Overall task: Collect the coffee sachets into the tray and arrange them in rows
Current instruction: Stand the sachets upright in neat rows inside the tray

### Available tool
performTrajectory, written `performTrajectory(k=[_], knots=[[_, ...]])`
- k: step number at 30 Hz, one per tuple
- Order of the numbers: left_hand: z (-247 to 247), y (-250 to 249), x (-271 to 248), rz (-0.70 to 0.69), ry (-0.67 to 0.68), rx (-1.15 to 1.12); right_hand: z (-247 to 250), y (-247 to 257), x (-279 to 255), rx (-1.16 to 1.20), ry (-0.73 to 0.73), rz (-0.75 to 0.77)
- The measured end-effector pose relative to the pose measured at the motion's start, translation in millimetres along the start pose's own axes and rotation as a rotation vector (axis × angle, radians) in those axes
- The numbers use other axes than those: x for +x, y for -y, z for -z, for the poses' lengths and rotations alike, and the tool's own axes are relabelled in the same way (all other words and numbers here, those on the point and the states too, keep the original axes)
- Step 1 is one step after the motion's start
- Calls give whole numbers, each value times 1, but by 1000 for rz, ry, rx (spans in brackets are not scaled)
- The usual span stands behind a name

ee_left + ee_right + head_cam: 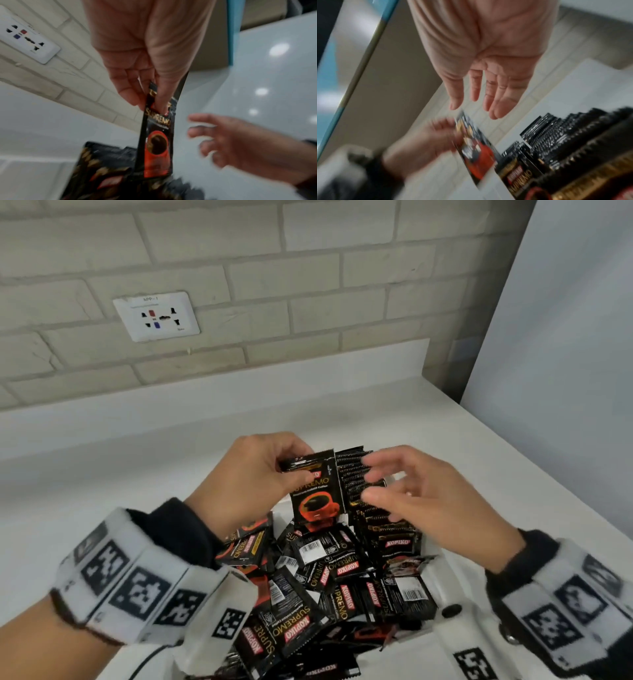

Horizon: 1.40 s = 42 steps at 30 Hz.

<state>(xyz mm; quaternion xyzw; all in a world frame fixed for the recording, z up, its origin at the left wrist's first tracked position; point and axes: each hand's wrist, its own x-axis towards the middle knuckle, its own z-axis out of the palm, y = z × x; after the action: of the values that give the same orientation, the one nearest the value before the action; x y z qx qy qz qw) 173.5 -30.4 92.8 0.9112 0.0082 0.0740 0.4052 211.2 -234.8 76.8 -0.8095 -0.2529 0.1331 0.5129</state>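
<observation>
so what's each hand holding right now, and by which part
The left hand pinches one coffee sachet by its top edge. The right hand holds nothing, fingers spread.

hands [329, 484]: 2 | held sachet [317, 487]: 1 | sachets [329, 577] in tray [455, 583]: too many to count | wall socket [156, 316]: 1

**Even light, soft wrist views**

From my head camera the light is bright, flat and even; the counter [102, 474] shows only faint shadows, and brick lines bow toward the frame edges. The right hand [421, 491] smears slightly. My left wrist view carries round glare spots on the glossy panel [278, 50], and its sachets [106, 173] blur. The right wrist view is softest: the left hand [426, 147] is streaked.
</observation>
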Motion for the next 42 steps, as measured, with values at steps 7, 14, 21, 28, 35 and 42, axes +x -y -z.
performTrajectory(k=[7, 14, 21, 28, 35, 42], knots=[[-24, 28, 17, 83, 128, 236, 24, -16, -49, 276, -209, 67], [-39, 38, 29, 49, 129, 423, 30, -39, -72, 364, -285, -23], [-44, 39, 29, 22, 11, 712, 30, -44, -77, 385, -276, -48], [-47, 41, 38, 44, 247, 779, 31, -43, -71, 381, -224, -39], [-43, 42, 43, 111, 322, 615, 34, -39, -66, 370, -192, -9], [-28, 44, 47, 88, 378, 700, 29, -39, -66, 341, -130, -49]])
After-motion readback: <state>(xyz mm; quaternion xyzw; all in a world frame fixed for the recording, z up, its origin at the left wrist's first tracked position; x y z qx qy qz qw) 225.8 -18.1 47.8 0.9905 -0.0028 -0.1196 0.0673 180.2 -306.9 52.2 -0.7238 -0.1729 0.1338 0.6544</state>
